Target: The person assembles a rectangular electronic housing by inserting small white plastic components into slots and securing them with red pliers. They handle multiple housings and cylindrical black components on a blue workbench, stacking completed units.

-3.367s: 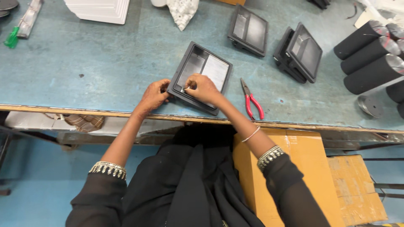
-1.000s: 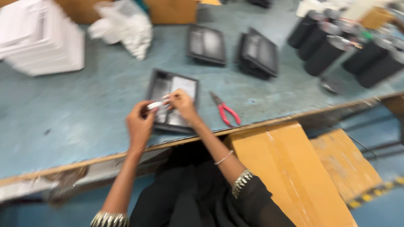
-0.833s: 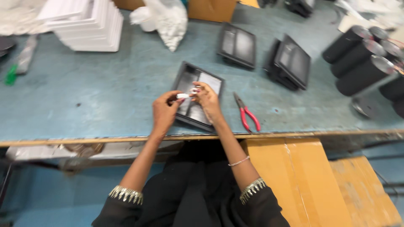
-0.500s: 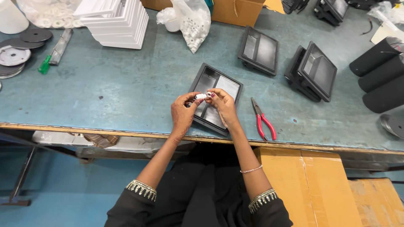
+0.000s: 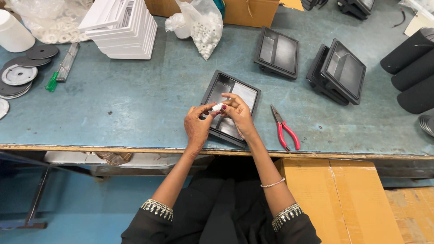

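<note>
Pinching a small white part (image 5: 217,107), left hand (image 5: 197,126) and right hand (image 5: 238,114) hover over the scuffed blue workbench (image 5: 135,108).

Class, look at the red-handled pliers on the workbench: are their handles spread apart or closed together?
Spread. The red-handled pliers lie flat on the blue workbench, right of the right hand; the two red grips diverge with a clear gap between them.
</note>
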